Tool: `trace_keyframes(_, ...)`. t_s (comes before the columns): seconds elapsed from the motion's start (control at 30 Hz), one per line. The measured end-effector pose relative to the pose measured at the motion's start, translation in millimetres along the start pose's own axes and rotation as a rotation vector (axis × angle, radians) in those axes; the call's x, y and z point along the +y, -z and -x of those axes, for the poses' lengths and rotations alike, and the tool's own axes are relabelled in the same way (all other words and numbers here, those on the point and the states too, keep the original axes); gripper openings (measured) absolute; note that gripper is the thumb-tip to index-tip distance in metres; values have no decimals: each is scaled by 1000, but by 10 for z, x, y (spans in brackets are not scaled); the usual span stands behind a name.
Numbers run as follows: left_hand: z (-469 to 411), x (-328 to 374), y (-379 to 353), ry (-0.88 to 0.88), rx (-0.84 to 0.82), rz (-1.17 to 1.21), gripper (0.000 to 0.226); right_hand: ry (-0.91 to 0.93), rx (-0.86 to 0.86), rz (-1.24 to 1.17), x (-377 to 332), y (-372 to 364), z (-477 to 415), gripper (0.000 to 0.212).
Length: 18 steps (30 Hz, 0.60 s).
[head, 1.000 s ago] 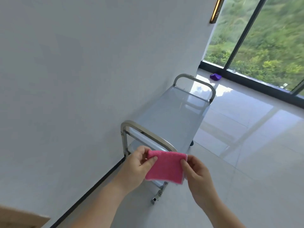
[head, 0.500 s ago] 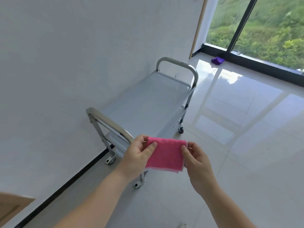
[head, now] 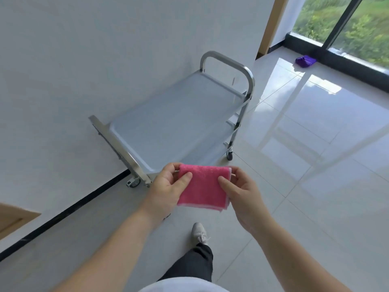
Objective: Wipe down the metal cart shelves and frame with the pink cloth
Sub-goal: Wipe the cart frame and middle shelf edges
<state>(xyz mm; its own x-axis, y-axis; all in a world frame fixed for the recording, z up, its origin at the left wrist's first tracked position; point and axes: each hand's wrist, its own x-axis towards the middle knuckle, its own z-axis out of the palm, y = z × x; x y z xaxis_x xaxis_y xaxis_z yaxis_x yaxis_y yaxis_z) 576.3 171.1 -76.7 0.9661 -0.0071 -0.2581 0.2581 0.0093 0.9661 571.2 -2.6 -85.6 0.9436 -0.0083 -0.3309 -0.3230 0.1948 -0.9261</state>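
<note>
Here the left hand (head: 168, 191) and right hand (head: 242, 192) each pinch one side of the folded pink cloth (head: 203, 187); the metal cart (head: 179, 123) stands at its twelve o'clock, beside the wall (head: 84, 60).

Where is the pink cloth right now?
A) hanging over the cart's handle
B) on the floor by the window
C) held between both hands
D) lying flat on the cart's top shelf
C: the pink cloth is pinched on one side by the left hand and on the other by the right hand, held up in front of the near end of the metal cart.
</note>
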Motion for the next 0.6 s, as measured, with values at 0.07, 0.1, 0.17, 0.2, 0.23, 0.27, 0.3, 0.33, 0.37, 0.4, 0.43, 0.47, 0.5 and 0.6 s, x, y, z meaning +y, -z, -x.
trace_keyframes(0.07, -169, 30, -73, 1, 6, 23, 13, -14, -36, 10, -100, 67, -210, 17)
trace_keyframes(0.1, -259, 41, -123, 9, 2, 44, 14, -23, -49, 23, -163, 113, -311, 19)
trace_keyframes(0.17, -449, 51, -244, 35, -13, 82, 16, -40, -60, 63, -299, 236, -509, 25)
trace_keyframes(0.2, -554, 55, -315, 43, -20, 94, 17, -40, -62, 83, -376, 310, -608, 27)
trace_keyframes(0.23, -672, 58, -392, 48, -28, 98, 17, -37, -61, 103, -456, 393, -710, 28)
trace_keyframes(0.27, -793, 65, -472, 49, -41, 96, 17, -35, -60, 122, -531, 483, -811, 29)
trace_keyframes(0.3, -918, 78, -553, 52, -55, 89, 17, -34, -61, 137, -600, 574, -913, 29)
trace_keyframes(0.33, -1045, 99, -640, 56, -69, 82, 16, -32, -62, 145, -658, 664, -1018, 30)
trace_keyframes(0.37, -1172, 121, -723, 57, -79, 73, 16, -26, -58, 147, -706, 748, -1125, 31)
trace_keyframes(0.4, -1295, 147, -801, 55, -86, 65, 15, -21, -54, 145, -742, 828, -1240, 33)
trace_keyframes(0.43, -1409, 171, -867, 55, -87, 55, 15, -21, -52, 143, -762, 904, -1353, 35)
trace_keyframes(0.47, -1510, 196, -925, 55, -82, 48, 14, -26, -55, 140, -778, 973, -1464, 36)
trace_keyframes(0.5, -1595, 219, -976, 57, -72, 43, 14, -35, -63, 140, -794, 1039, -1572, 37)
trace_keyframes(0.6, -1749, 259, -1117, 69, -18, 37, 12, -62, -121, 183, -839, 1195, -1866, 39)
